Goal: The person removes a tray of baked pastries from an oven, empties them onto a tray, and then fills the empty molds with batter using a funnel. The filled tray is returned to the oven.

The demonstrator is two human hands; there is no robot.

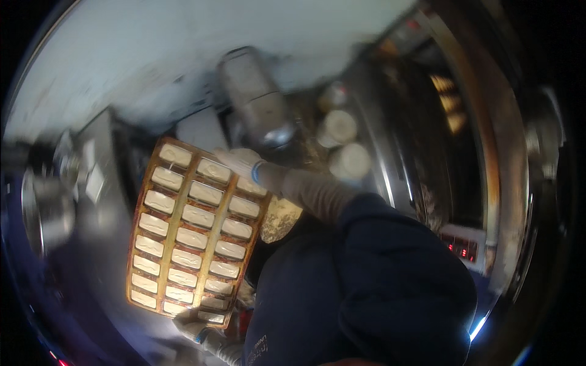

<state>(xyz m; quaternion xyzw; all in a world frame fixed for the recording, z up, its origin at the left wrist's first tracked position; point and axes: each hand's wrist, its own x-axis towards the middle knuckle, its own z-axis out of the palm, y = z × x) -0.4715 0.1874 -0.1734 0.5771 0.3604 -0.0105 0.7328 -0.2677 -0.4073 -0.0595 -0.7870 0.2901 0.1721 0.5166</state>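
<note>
A baking tray of joined rectangular moulds (176, 228), set in three long rows, is held tilted before me. Each mould holds pale, smooth dough or batter. My right hand (238, 161), in a whitish knit glove with a blue cuff, grips the tray's upper edge. At the lower edge, my left hand (188, 327) wears a similar glove and holds the tray's rim; its fingers are partly in shadow. Beside the tray's right side, near my body, lies a pale yellowish lump or bag (280, 219) that I cannot identify.
An oven (458, 160) stands at the right, lit inside, with a control panel (462, 244) showing red digits. White round-topped containers (352, 161) stand in front of it. A blurred metal tin or machine (256, 96) is near the pale wall. A steel table (103, 219) lies left, with a metal pot (52, 215).
</note>
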